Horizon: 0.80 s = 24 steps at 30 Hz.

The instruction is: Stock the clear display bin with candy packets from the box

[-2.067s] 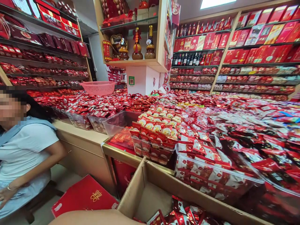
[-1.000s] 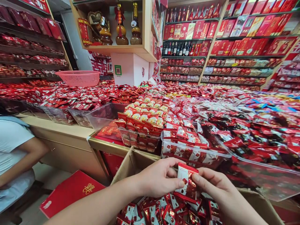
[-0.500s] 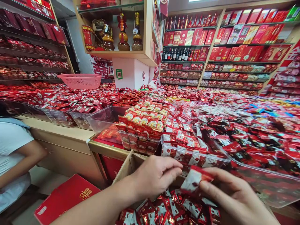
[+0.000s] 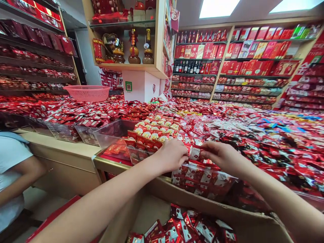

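Red-and-white candy packets (image 4: 202, 170) fill a clear plastic bin (image 4: 215, 189) in front of me. My right hand (image 4: 220, 153) pinches one small red-and-white packet (image 4: 194, 153) above that bin. On the packet's left side is my left hand (image 4: 174, 153), its fingers curled over the bin's left part; what it holds, if anything, is hidden. Below both hands, an open cardboard box (image 4: 202, 200) holds a loose heap of similar packets (image 4: 187, 227).
Red-and-gold packets (image 4: 154, 130) stand in rows at the left, beside a bin of red packets (image 4: 117, 150). A pink basket (image 4: 87, 93) rests on the candy behind. A seated person (image 4: 15, 179) is at the far left.
Both hands have moved up and forward from over the cardboard box to the clear bin, with a packet in the right fingers. The view has tilted up slightly, and more of the box's wall shows.
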{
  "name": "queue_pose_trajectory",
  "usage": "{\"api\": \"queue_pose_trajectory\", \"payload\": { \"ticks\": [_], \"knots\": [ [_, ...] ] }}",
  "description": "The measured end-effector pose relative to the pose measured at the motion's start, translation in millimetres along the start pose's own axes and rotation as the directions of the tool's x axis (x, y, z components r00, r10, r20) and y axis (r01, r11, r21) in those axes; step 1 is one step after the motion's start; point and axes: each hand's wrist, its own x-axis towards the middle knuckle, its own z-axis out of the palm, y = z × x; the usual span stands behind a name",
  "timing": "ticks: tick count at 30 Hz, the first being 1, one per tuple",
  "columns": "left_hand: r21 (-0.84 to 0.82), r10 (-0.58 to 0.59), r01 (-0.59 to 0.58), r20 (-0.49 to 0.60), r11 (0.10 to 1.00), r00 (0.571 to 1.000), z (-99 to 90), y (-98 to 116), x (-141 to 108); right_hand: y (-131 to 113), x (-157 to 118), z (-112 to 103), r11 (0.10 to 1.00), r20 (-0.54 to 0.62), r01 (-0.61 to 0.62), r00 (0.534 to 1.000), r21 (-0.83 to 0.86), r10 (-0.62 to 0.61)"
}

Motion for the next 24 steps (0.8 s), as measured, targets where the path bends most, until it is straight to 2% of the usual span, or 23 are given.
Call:
{"api": "queue_pose_trajectory", "payload": {
  "ticks": [3,7,13,17,24],
  "knots": [
    [-0.047,-0.026,0.027,0.015,0.999,1.000,-2.8,-2.0,1.6,-1.2,0.8,0.0,1.000,0.072,-0.031,0.997,0.002,0.031],
    [-0.079,-0.043,0.044,0.020,0.996,0.999,-4.8,-1.0,7.9,1.1,4.4,3.8,1.000,0.135,-0.007,0.991,-0.023,0.010],
    [-0.095,-0.034,0.039,0.062,0.995,0.998,2.1,3.0,17.9,4.1,4.6,3.0,1.000,0.156,-0.014,0.988,-0.008,0.015],
    [-0.087,-0.073,0.079,0.064,0.993,0.995,2.1,6.0,19.9,5.3,1.8,-1.3,0.997,0.156,-0.036,0.987,-0.062,0.046],
    [-0.093,-0.102,0.107,0.058,0.990,0.993,1.2,7.2,18.1,1.6,-2.1,-1.6,0.992,0.178,0.000,0.984,-0.127,0.022]
  ]
}}
